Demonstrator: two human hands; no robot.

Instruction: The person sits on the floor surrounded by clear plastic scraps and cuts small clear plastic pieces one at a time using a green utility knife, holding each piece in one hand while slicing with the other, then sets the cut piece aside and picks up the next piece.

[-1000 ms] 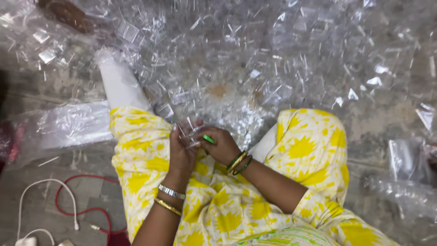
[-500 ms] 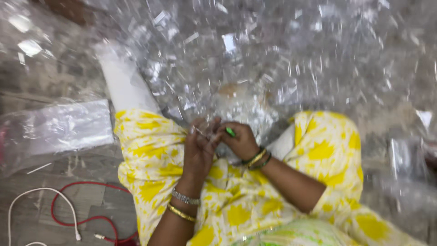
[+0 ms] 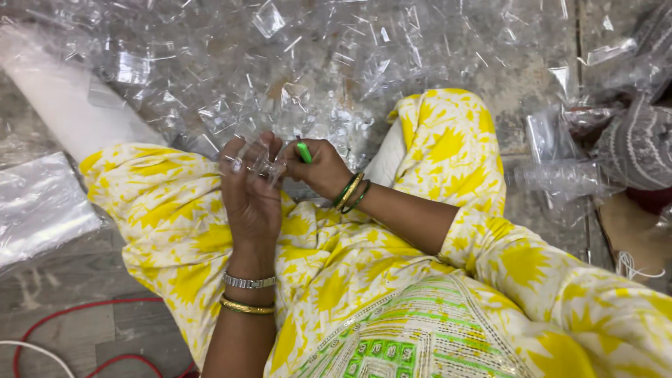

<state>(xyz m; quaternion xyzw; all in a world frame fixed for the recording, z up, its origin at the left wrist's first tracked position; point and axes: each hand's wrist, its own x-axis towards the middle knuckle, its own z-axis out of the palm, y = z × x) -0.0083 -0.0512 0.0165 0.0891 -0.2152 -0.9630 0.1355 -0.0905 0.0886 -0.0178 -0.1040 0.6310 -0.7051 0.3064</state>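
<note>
My hands have drifted slightly left over my lap since a moment ago. My left hand (image 3: pixel 248 183) curls around a small clear plastic piece (image 3: pixel 262 162), while my right hand (image 3: pixel 318 168) pinches a green tool (image 3: pixel 304 152) against it.

A heap of clear plastic pieces (image 3: pixel 336 63) is spread on the floor before the knees; a flat clear plastic bag (image 3: pixel 42 210) is laid left; red cable (image 3: pixel 84 311) behind it.
</note>
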